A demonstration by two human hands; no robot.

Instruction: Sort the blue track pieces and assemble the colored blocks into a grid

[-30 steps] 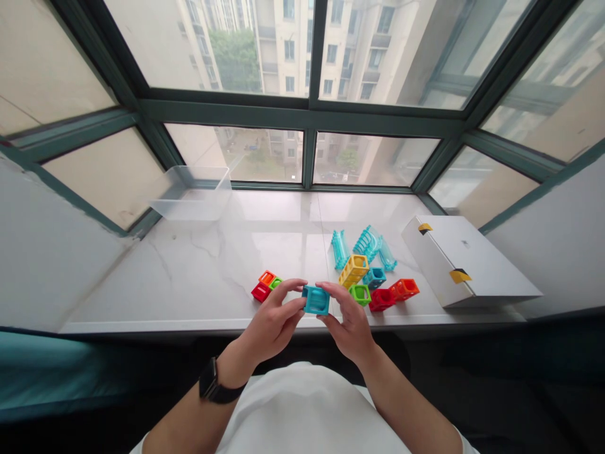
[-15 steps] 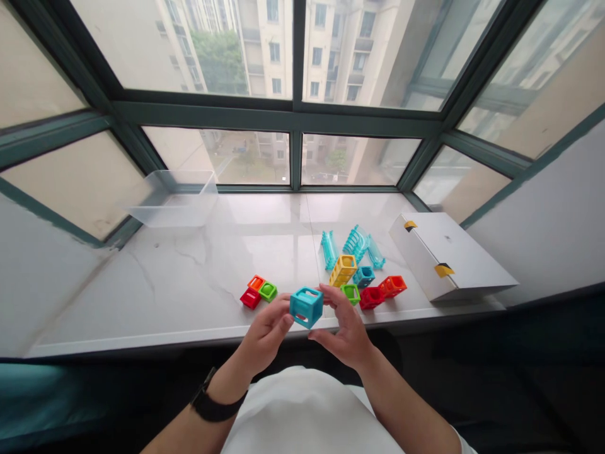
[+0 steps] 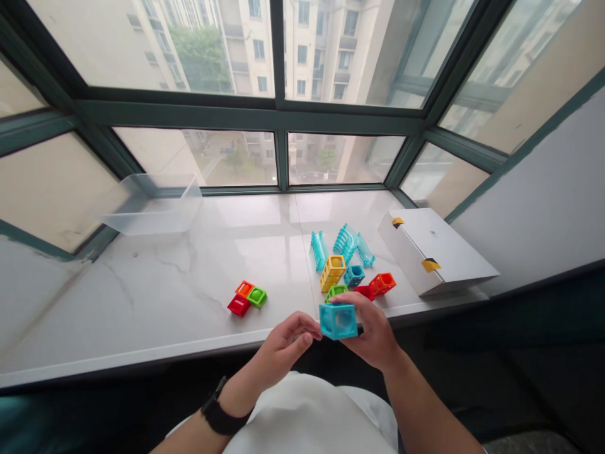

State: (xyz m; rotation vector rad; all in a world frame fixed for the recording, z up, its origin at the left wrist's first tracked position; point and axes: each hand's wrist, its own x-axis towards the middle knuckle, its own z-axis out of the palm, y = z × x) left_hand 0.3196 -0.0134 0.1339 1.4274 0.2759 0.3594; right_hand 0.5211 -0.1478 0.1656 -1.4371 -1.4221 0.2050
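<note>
While a clear tub [image 3: 151, 221] stands at the far left of the sill [image 3: 189, 277], a cluster of red, orange and green cubes [image 3: 244, 290] sits nearer, left of the hands. Next comes the left hand [image 3: 286, 349], which has just given up its hold on the blue cube [image 3: 338, 321]: its fingers now curl loosely around nothing visible, the tips just beside the cube, though I cannot tell whether they touch. The cube hangs at the near edge of the sill, now gripped by the right hand [image 3: 375, 337], with fingers over the top and right side. So the handling, it seems, rests with the right hand, leaving the left free. Beyond the cube stand a yellow stack [image 3: 333, 273] and a smaller blue block [image 3: 354, 275]; an orange block [image 3: 382, 284] and a white box [image 3: 454, 246] follow to the right.
</note>
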